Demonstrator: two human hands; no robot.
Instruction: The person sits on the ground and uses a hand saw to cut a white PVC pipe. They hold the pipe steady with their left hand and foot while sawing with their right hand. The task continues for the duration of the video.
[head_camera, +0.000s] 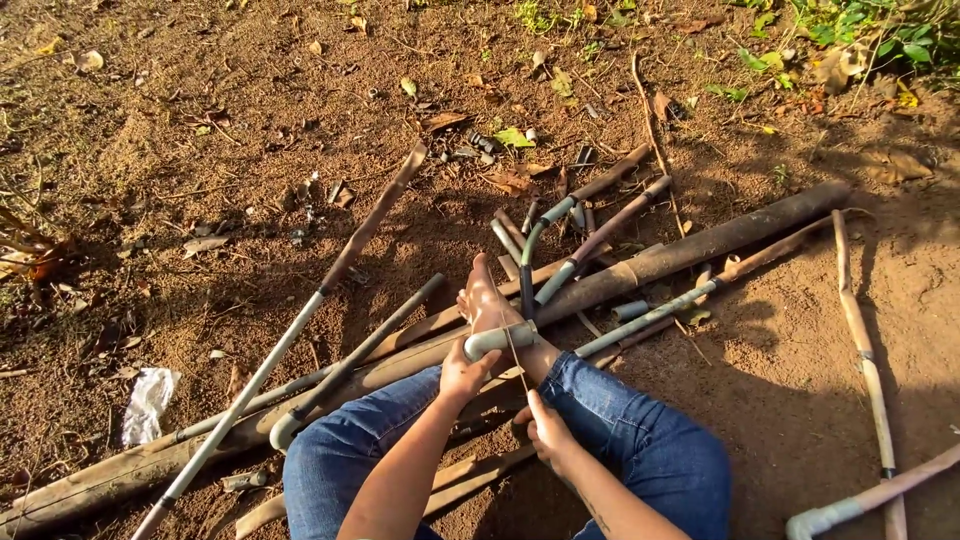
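I sit on bare soil in blue jeans, with one bare foot (487, 298) resting on a long brown pipe (640, 268). My left hand (463, 373) grips one end of a short grey pipe piece (500, 339) lying across the ankle. Below and to the right, my right hand (545, 428) pinches the lower end of a thin strip or cord (516, 362). The strip runs up across the grey piece. I cannot tell whether it is a blade or a string.
Several long grey and mud-stained pipes (300, 335) fan out over the ground around my legs. More pipes lie at the right (866, 360). Short pipe offcuts and fittings (483, 142) are scattered farther off, with dry leaves, a crumpled white scrap (147, 403) and green weeds (880, 40).
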